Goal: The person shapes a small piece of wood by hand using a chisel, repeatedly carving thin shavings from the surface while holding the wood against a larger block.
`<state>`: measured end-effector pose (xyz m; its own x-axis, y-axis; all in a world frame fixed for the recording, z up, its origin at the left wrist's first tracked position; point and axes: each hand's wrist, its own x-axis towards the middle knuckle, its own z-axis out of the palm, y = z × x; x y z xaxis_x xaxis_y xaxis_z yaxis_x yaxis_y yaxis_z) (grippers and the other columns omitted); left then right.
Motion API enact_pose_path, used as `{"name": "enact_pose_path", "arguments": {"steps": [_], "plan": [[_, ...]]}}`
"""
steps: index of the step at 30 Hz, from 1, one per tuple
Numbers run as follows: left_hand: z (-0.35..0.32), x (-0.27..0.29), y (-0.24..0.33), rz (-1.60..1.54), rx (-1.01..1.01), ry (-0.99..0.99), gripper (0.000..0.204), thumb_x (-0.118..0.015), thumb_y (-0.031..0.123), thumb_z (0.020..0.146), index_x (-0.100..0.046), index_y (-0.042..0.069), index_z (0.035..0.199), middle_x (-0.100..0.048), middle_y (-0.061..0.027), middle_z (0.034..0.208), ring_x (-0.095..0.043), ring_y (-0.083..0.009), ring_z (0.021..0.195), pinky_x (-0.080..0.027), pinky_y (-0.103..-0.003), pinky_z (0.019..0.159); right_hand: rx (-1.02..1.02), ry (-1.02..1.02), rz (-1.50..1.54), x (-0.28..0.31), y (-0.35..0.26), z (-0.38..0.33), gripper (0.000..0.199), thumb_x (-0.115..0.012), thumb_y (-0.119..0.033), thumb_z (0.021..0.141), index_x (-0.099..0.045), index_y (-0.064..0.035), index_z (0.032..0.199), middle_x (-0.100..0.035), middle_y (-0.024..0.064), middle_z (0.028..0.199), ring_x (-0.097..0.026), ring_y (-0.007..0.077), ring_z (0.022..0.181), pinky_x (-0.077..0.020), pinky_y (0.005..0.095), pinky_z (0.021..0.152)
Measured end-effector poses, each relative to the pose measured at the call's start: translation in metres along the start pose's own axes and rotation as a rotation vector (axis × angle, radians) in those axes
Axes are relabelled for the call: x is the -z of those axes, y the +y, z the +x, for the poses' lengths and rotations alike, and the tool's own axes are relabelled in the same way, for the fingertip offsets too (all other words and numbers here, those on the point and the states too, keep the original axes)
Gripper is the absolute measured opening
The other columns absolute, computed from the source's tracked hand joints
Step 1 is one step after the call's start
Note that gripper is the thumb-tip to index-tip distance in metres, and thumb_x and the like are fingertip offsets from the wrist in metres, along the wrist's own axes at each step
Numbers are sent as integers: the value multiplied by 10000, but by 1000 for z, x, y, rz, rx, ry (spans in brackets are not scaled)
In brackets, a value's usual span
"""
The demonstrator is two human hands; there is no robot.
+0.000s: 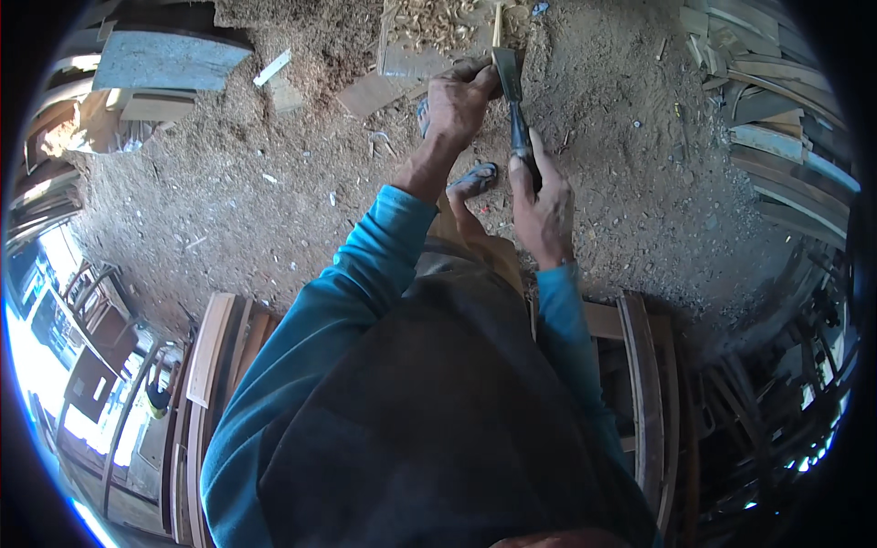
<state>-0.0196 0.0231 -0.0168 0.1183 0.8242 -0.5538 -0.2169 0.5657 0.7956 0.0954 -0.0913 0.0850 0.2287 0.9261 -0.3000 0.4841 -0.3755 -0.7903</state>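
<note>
The right hand (541,205) is closed around the dark handle of a flat-bladed steel chisel (513,100). The chisel's long axis runs from 6 towards 12 o'clock. The left hand (459,102), at its 9 o'clock, pinches the blade near the tip, above a pale wooden board (411,62).

Sawdust-strewn dirt floor (274,201) carries wood offcuts (367,93), shavings (437,20) and stacked planks (776,137).

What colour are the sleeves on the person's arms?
Teal blue, on both sleeves; the head view shows them, the left one most clearly.
</note>
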Motion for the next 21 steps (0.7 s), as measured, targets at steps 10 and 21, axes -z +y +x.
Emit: {"name": "enact_pose_path", "arguments": {"steps": [10, 21], "plan": [[-12, 4, -6, 125, -87, 22, 349, -691, 109, 975, -691, -18, 1300, -767, -91, 1065, -697, -128, 962, -560, -278, 850, 19, -16, -80, 4, 3, -15, 520, -582, -273, 1020, -515, -17, 1469, -704, 267, 1171, -719, 441, 1001, -569, 489, 841], [-12, 6, -1, 237, -198, -24, 355, -723, 150, 954, -709, -18, 1266, -788, -92, 1034, -695, -94, 938, -562, -288, 832, -47, -25, 16, -5, 0, 1, 548, -548, -327, 1023, -504, -28, 1480, -719, 282, 1047, -719, 453, 954, -572, 501, 809]]}}
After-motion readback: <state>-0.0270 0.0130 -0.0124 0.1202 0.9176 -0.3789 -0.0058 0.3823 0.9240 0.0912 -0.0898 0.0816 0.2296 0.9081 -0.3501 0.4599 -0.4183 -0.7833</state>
